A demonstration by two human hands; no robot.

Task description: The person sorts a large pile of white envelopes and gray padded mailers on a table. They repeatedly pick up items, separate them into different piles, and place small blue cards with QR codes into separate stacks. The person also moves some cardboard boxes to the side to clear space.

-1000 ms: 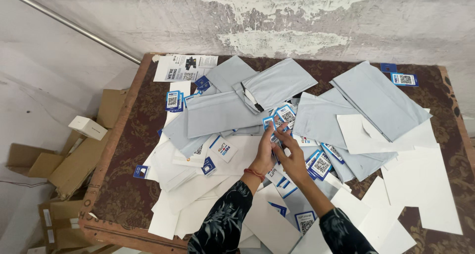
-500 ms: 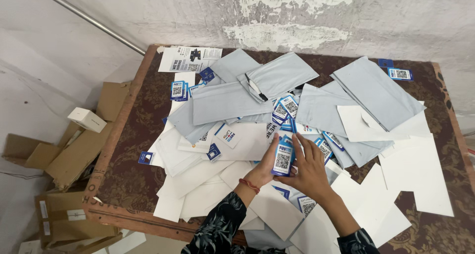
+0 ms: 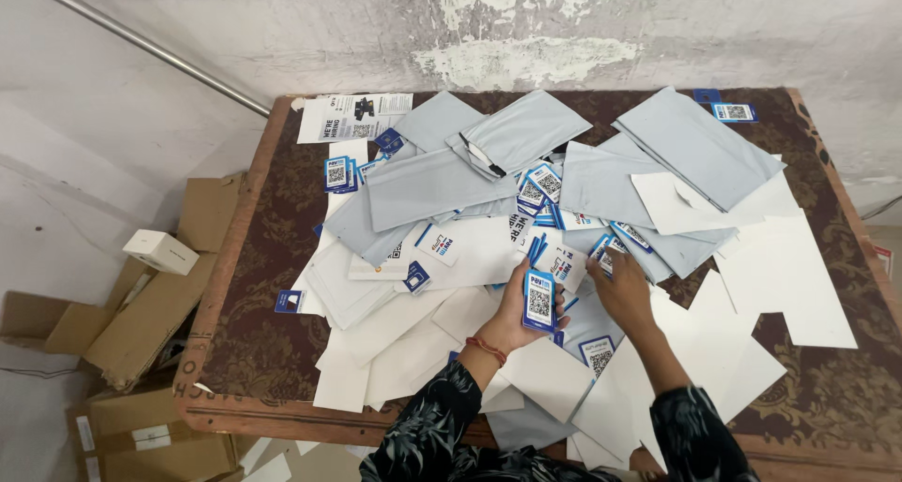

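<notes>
Peeling plaster backs a brown patterned table (image 3: pixel 254 285) strewn with grey mailers and white sheets; at lower centre a stack of blue code cards (image 3: pixel 538 300) is gripped upright in the left hand (image 3: pixel 515 315), fingers closed; the right hand (image 3: pixel 620 290) is spread half-open over a loose card (image 3: pixel 606 254); gathering seems underway, so a clean pinch is called for.

Likely packing room — mailers (image 3: pixel 427 189), cartons (image 3: pixel 141 308), peeling wall (image 3: pixel 526 31).

I count two hands: the left hand (image 3: pixel 512 315) and the right hand (image 3: pixel 622 289). One table (image 3: pixel 249 294) bears one printed leaflet (image 3: pixel 352 116) at its far left corner. Left of the table lies one small white box (image 3: pixel 161 251). Envelopes and cards overlap too much to count.
</notes>
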